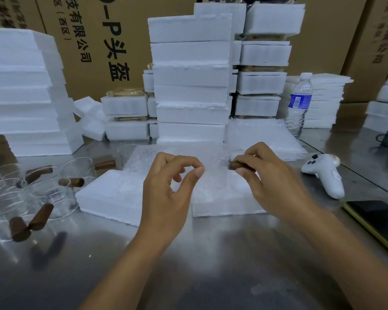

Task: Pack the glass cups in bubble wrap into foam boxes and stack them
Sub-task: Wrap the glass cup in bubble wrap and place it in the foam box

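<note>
My right hand (271, 184) grips the brown wooden handle of a clear glass cup (215, 164), which is held just above the open foam box halves (112, 195). My left hand (170, 189) has its thumb and forefinger pinched together at the cup's left side; the glass is almost invisible there. A sheet of bubble wrap (148, 157) lies behind the hands, against the foam. Several more glass cups with brown handles (54, 191) lie on the table at the left.
Tall stacks of foam boxes (190, 86) stand behind, with more at the far left (27, 97) and a pile of bubble wrap sheets (260, 135). A water bottle (299, 104), a white controller (325, 173) and a phone (376, 220) sit at the right.
</note>
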